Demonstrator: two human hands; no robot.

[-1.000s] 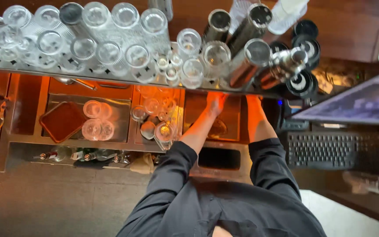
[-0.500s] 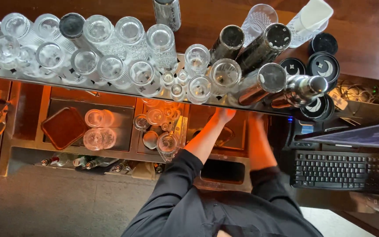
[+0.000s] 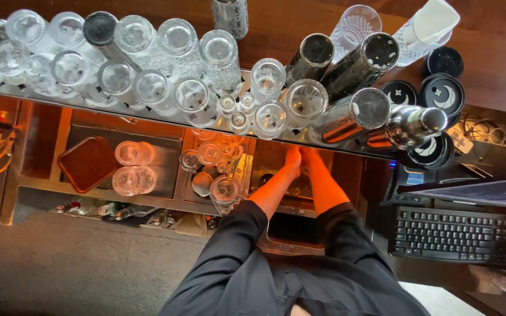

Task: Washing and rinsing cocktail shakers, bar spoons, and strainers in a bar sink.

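Note:
Both my arms, in black sleeves pushed to the elbow, reach forward into a steel sink (image 3: 276,153) under a shelf. My left hand (image 3: 292,158) and my right hand (image 3: 311,157) are pressed close together at the sink's far side. The shelf edge hides the fingertips, so I cannot tell whether either hand holds anything. Just left of my left forearm a compartment holds small glasses (image 3: 225,188) and cups.
The shelf (image 3: 147,114) above the sink carries several upturned glasses (image 3: 177,38) and metal shakers (image 3: 364,111). A brown tray (image 3: 88,164) and two glasses (image 3: 131,169) lie in the left well. Bottles (image 3: 112,209) stand below. A black keyboard (image 3: 446,234) and a screen (image 3: 475,193) are at the right.
My right hand has moved left and now meets my left hand at the far side of the sink. The view has shifted slightly, so the shelf sits lower in the picture.

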